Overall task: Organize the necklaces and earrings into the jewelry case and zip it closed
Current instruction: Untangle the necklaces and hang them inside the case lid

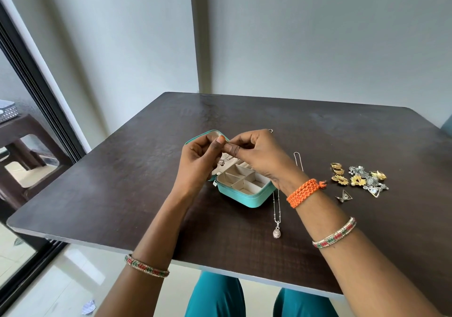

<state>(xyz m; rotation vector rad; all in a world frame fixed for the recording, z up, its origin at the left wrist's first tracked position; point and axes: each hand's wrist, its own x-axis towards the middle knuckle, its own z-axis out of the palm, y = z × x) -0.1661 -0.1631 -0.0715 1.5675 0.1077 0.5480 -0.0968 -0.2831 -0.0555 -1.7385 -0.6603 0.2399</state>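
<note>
Both hands meet above the open case (247,189), the left hand (199,162) and right hand (256,156) pinching a thin chain (226,158) between thumbs and fingertips, probably at its clasp. The chain could knot or slip into the wrong compartment if a pinch loosens. A pendant necklace (277,215) lies on the table (146,182) just under the right wrist, the earrings (358,178) well to that hand's right.

A dark wooden table (318,145) stands against grey walls (318,35); a brown stool (17,150) shows at left.
</note>
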